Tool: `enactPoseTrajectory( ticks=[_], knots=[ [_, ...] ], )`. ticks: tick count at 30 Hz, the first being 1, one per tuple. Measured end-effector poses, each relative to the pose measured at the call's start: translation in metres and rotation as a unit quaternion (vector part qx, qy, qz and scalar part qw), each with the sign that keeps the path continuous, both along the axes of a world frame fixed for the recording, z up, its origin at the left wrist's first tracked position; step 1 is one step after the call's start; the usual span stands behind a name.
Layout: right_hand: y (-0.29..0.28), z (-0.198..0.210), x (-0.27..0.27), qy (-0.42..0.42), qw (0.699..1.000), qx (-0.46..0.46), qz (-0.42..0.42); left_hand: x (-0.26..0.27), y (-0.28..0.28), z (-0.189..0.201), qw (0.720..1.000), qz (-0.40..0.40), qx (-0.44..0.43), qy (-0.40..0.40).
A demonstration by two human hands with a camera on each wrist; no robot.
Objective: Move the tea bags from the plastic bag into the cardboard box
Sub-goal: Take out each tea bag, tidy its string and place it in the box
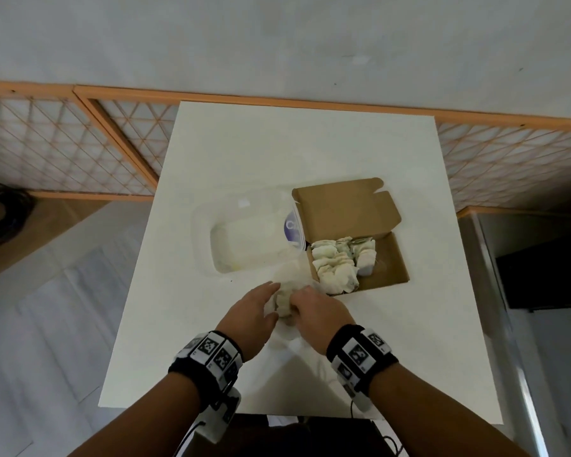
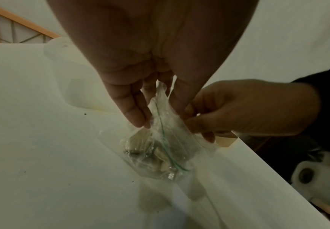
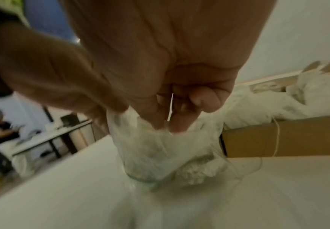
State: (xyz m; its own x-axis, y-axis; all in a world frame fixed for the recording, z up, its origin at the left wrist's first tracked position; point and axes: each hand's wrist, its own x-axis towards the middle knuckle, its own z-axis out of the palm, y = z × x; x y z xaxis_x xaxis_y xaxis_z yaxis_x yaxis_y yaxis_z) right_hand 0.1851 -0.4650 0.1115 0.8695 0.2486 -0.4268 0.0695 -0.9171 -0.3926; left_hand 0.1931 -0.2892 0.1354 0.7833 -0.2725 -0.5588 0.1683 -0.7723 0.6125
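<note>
A clear zip plastic bag with several tea bags inside stands on the white table near its front. My left hand pinches the bag's top edge between thumb and fingers. Beside it, my right hand curls its fingers on the other side of the bag's mouth. Just beyond and to the right, the open cardboard box holds a pile of tea bags.
A clear plastic container lies left of the box, with a purple-labelled lid leaning between them. The box's flap stands open toward the far side. A string hangs over the box's near wall.
</note>
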Motion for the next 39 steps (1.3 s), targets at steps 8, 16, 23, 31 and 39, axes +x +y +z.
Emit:
enactPoseTrajectory(
  ticks=[8, 16, 23, 31, 39],
  knots=[
    [-0.029, 0.072, 0.002, -0.026, 0.976, 0.184, -0.115, 0.009, 0.006, 0.02, 0.998, -0.063, 0.018, 0.025],
    [-0.031, 0.117, -0.005, -0.092, 0.984, 0.154, 0.006, 0.01, -0.004, 0.086, 0.971, -0.071, -0.16, -0.162],
    [-0.037, 0.139, -0.006, -0.095, 0.946, 0.298, -0.087, 0.022, -0.009, 0.114, 0.973, -0.009, -0.204, -0.105],
    [-0.041, 0.153, 0.007, -0.039, 0.879, 0.442, -0.175, 0.026, -0.002, 0.128, 0.951, 0.069, -0.301, -0.023],
    [-0.039, 0.153, 0.009, -0.041, 0.869, 0.451, -0.198, 0.021, 0.0, 0.135, 0.933, 0.135, -0.333, -0.026]
  ],
)
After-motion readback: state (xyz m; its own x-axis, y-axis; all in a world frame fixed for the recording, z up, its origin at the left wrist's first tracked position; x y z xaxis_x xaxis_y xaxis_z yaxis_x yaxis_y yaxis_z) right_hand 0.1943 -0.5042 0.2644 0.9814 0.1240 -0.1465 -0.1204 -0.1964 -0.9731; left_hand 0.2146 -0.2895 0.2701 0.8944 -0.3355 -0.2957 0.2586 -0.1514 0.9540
